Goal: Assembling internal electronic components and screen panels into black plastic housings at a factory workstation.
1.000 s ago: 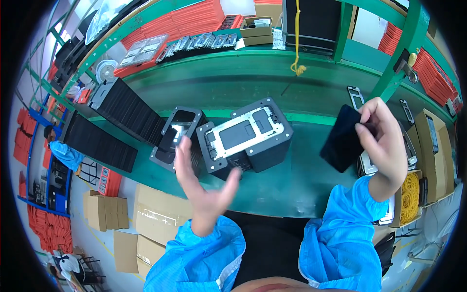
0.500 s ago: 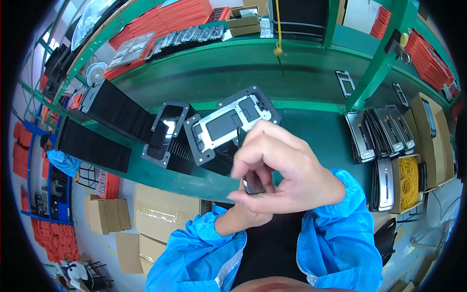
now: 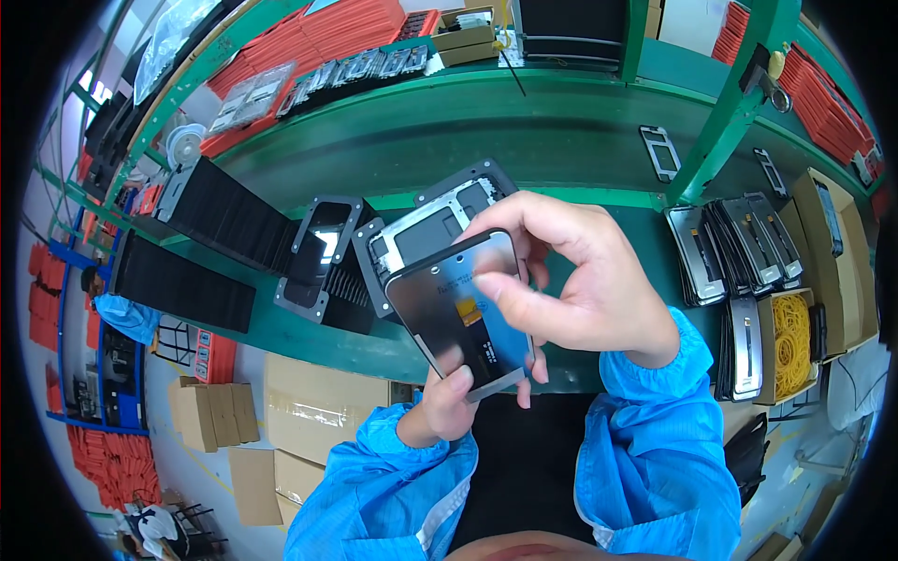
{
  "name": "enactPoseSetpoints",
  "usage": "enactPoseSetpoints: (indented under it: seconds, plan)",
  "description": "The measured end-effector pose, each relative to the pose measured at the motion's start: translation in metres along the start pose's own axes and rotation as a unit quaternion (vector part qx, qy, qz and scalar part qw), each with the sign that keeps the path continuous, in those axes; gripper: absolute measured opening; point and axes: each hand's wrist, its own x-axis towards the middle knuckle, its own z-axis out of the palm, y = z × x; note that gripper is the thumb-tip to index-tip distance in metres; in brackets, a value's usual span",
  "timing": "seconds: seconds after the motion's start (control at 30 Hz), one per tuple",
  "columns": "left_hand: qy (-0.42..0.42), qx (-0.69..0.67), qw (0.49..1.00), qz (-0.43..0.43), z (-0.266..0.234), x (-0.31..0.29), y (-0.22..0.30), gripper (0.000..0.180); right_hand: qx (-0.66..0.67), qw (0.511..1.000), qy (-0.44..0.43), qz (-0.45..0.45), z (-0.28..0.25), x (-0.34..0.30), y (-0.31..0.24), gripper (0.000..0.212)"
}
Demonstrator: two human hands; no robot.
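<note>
Tilted before me, with its metallic back and a yellow patch in view, is a phone screen panel (image 3: 458,309). My left hand (image 3: 451,402) grips its lower end, thumb on the face and fingertips at the far edge. The upper right edge is in my right hand (image 3: 575,280), whose thumb lies over the face and whose other fingers are partly hidden behind. Just behind the panel, a dark tray (image 3: 374,271) bears a silver-white phone frame (image 3: 412,234). To its left, a tray with a glossy black phone screen (image 3: 323,243) tops a stack.
Tall stacks of black trays (image 3: 220,220) lean at the left of the green bench (image 3: 580,309). At right stand piled phone panels (image 3: 697,257) and a box of yellow rubber bands (image 3: 788,341). A green post (image 3: 720,140) rises behind them. Cardboard boxes (image 3: 318,397) lie below the bench.
The phone panel has swung up into full view, its metallic back now showing. My right hand has moved slightly right, and my left hand now shows at the panel's lower end.
</note>
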Motion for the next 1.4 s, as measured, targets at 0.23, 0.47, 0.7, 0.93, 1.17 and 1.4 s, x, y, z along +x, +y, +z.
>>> enactPoseSetpoints:
  seconds: [0.23,0.47,0.7,0.93,1.17,1.4]
  plan:
    - [0.060,0.011,0.998,0.025,0.001,0.001,0.017,0.107,-0.005,0.999,-0.026,0.017,0.014,-0.001,-0.006,0.103]
    - [0.097,0.130,0.984,0.072,-0.007,0.004,0.055,0.114,-0.078,0.993,-0.002,-0.089,0.002,0.002,0.004,0.103]
    - [0.200,0.405,0.858,0.244,-0.046,0.025,0.092,0.089,-0.108,0.979,0.127,-0.116,-0.026,0.010,0.027,0.065]
    - [0.220,0.608,0.757,0.091,-0.063,0.035,0.094,0.084,-0.164,0.979,0.121,0.028,-0.036,0.016,0.049,0.036]
    - [0.154,0.704,0.690,0.075,-0.063,0.058,0.089,0.079,-0.213,0.968,0.118,0.054,-0.038,0.021,0.066,0.038]
    - [0.128,0.704,0.695,0.075,-0.061,0.082,0.084,0.077,-0.206,0.967,0.110,0.100,-0.039,0.024,0.079,0.049]
